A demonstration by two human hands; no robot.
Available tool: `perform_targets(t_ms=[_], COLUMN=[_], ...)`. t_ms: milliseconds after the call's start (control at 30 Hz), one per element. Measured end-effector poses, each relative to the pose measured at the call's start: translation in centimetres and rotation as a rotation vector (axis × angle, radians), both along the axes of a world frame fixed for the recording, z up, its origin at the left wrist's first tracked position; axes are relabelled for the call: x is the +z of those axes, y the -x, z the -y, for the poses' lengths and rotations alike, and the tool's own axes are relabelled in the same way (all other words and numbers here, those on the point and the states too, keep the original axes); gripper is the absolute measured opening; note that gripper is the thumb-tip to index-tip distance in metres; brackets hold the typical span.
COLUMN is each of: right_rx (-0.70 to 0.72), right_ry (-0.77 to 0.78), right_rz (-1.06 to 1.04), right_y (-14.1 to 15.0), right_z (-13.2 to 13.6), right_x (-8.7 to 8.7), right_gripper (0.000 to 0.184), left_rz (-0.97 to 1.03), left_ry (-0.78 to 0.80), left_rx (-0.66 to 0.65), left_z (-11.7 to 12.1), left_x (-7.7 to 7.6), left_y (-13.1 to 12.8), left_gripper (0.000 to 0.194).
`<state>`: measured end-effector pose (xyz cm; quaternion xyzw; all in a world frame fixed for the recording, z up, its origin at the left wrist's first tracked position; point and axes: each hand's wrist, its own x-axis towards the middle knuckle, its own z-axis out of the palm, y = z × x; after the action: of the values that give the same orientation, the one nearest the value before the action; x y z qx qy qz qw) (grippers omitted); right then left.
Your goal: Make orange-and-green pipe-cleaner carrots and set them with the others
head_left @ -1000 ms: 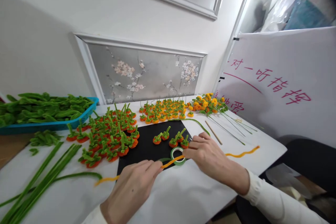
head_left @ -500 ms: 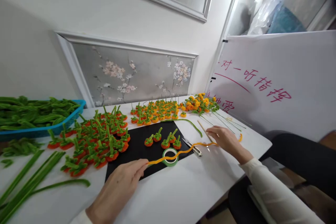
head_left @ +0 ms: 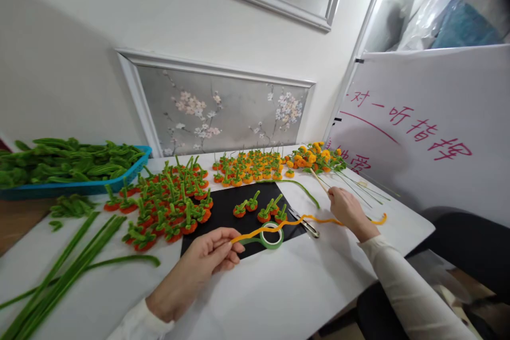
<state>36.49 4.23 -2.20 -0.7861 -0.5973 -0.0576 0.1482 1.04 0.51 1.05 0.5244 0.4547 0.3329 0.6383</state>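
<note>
My left hand (head_left: pixel 207 255) pinches one end of a wavy orange pipe cleaner (head_left: pixel 287 223) between thumb and fingers. Beneath that strip lie a roll of green tape (head_left: pixel 274 244) and scissors (head_left: pixel 306 226), at the edge of a black mat (head_left: pixel 223 202). My right hand (head_left: pixel 347 210) is closed on a thin wooden stick (head_left: pixel 319 179) that points up and left. The pipe cleaner runs under this hand, its far end (head_left: pixel 382 219) curling beyond the wrist. Several small orange pieces with green stems (head_left: pixel 265 215) stand on the mat.
A blue basket (head_left: pixel 135 170) of green fuzzy leaves stands at the left. Rows of red-orange pieces (head_left: pixel 171 207) and yellow-orange ones (head_left: pixel 255 167) cover the table's back. Yellow flowers (head_left: pixel 314 156) lie at the back right, green pipe cleaners (head_left: pixel 67 271) at the front left.
My right hand has closed on the wooden stick and tilted it further to the left. The left hand's fingers have turned, still pinching the pipe cleaner. The view has swung slightly left.
</note>
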Motion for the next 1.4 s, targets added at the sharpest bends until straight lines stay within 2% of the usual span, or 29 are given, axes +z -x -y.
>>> perform_targets(t_ms=[67, 133, 167, 233, 300, 400, 500, 567, 633, 700, 767, 867, 933, 1033, 1133, 1267, 1400], right_rx=[0.061, 0.379, 0.566, 0.876, 1.114, 1.304, 1.344, 1.315, 1.192, 1.019, 0.934, 1.054, 1.13, 1.106, 1.103, 1.17, 1.293], right_ry=[-0.127, -0.441, -0.487, -0.413, -0.284, -0.151, -0.112, -0.139, -0.234, -0.331, -0.315, -0.191, -0.198, -0.303, -0.367, -0.436, -0.334], right_rz=[-0.012, -0.147, -0.225, -0.322, -0.358, -0.368, -0.364, -0.417, -0.544, -0.683, -0.691, -0.423, -0.239, -0.125, -0.204, -0.407, -0.531], right_y=[1.5, 3.9, 5.3, 8.4, 11.2, 14.2, 15.6, 16.2, 16.6, 16.9, 17.0, 16.8, 16.5, 15.9, 15.2, 14.9, 15.1], right_z=[1.0, 2.3, 3.0, 3.8, 3.9, 2.7, 1.2, 0.8, 0.9, 1.4, 1.9, 2.2, 2.1, 1.9, 1.9, 1.7, 1.0], right_x=[1.6, 3.6, 4.7, 6.6, 7.8, 8.0, 7.1, 6.2, 5.4, 4.7, 4.2, 3.5, 3.3, 3.5, 4.1, 4.7, 4.5], right_gripper=[0.026, 0.022, 0.02, 0.021, 0.021, 0.021, 0.02, 0.017, 0.018, 0.029, 0.035, 0.021, 0.009, 0.022, 0.027, 0.03, 0.029], left_rz=[0.068, 0.112, 0.129, 0.172, 0.238, 0.3, 0.216, 0.15, 0.125, 0.119, 0.111, 0.085, 0.023, -0.126, -0.296, -0.388, -0.412], left_ry=[0.037, 0.065, 0.08, 0.114, 0.141, 0.153, 0.109, 0.079, 0.064, 0.043, 0.016, -0.013, -0.033, -0.104, -0.206, -0.269, -0.213], left_rx=[0.0, 0.009, 0.014, 0.02, 0.0, -0.086, -0.17, -0.19, -0.178, -0.141, -0.109, -0.073, -0.041, 0.04, 0.026, -0.195, -0.329], left_z=[0.2, 0.3, 0.3, 0.3, 0.4, 0.5, 0.5, 0.4, 0.3, 0.1, 0.0, -0.1, -0.2, -0.5, -0.6, 0.0, 0.8], left_x=[0.4, 0.5, 0.6, 0.6, 0.7, 0.9, 1.2, 1.2, 1.2, 1.2, 1.3, 1.3, 1.3, 1.4, 1.8, 3.0, 3.8], left_y=[0.1, 0.2, 0.3, 0.4, 0.5, 0.8, 1.1, 1.3, 1.3, 1.4, 1.4, 1.5, 1.6, 1.8, 2.2, 2.5, 2.2], left_gripper=[0.033, 0.031, 0.029, 0.026, 0.03, 0.044, 0.038, 0.029, 0.025, 0.024, 0.025, 0.028, 0.033, 0.045, 0.046, 0.058, 0.069])
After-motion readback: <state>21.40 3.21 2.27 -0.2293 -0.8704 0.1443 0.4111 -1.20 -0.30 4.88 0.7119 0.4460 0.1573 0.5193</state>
